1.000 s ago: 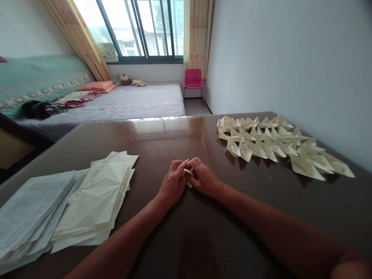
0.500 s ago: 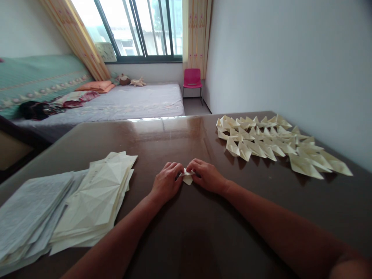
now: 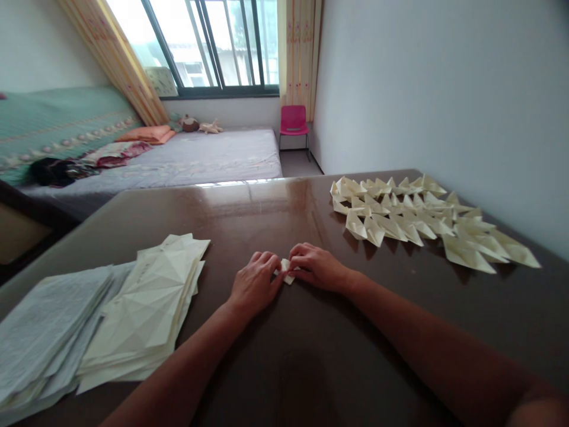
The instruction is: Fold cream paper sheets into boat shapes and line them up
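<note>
A small folded piece of cream paper lies low at the middle of the brown table, between my two hands. My left hand grips its left side, with thumb and fingers closed on the edge. On the opposite side, my right hand pinches the paper, its fingers bent and the thumb tip close to the left thumb. Fingers cover much of the paper, so its full shape is hidden.
Left of my arm lie a stack of creased cream sheets and a stack of printed paper. Rows of folded paper pieces stand at the right by the wall. Beyond are a bed and a pink chair.
My thumbs have moved closer together over the folded paper, and its visible outline has changed from a downward point to a blunter shape. The stacks and folded rows stay put.
</note>
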The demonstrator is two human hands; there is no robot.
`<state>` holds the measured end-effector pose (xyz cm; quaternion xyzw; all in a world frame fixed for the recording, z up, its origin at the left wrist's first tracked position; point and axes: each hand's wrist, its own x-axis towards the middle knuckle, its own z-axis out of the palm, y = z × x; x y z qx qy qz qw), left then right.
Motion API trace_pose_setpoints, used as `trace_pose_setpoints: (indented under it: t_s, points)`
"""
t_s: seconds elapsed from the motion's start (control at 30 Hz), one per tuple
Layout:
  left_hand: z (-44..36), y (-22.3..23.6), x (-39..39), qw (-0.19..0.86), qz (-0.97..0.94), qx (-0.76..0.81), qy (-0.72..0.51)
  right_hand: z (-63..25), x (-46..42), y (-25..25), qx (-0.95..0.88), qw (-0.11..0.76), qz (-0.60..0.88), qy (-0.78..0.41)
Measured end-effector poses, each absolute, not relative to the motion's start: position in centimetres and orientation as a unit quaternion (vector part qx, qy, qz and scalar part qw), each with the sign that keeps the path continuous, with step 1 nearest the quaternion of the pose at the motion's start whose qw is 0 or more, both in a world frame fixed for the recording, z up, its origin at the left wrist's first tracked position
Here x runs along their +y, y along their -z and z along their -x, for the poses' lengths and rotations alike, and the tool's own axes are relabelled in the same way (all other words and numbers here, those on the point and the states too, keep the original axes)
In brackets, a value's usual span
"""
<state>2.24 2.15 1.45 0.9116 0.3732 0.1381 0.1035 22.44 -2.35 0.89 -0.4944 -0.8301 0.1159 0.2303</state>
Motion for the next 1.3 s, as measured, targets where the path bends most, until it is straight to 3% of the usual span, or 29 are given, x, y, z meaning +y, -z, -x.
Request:
trace_pose_setpoints:
  t_s: [0.27,0.5,0.6,0.77,1.07,1.3]
  points:
    - [-2.1,0.0,3.3,0.229,-0.883,0.368,-0.177,-21.6,-1.9,0.5,-0.739,0.318,0.531,-0.266]
    - [-2.3,0.5,3.8,0.458,-0.789,0.306,-0.272,-21.5,-1.8,-0.1,-0.699,0.369,0.505,-0.348]
    - [-2.6,0.2,3.7,0.501,-0.744,0.314,-0.311,-21.3,-2.0,-0.4,-0.699,0.352,0.509,-0.357]
    - [-3.0,-0.3,3.0,0.495,-0.721,0.360,-0.326,-21.4,-2.1,-0.1,-0.697,0.351,0.517,-0.351]
    - [-3.0,-0.3,2.5,0.362,-0.788,0.350,-0.354,-21.4,-2.0,0.5,-0.686,0.360,0.513,-0.371]
    - [-2.7,-0.7,2.9,0.321,-0.826,0.337,-0.317,-21.3,-2.3,-0.3,-0.727,0.347,0.527,-0.272]
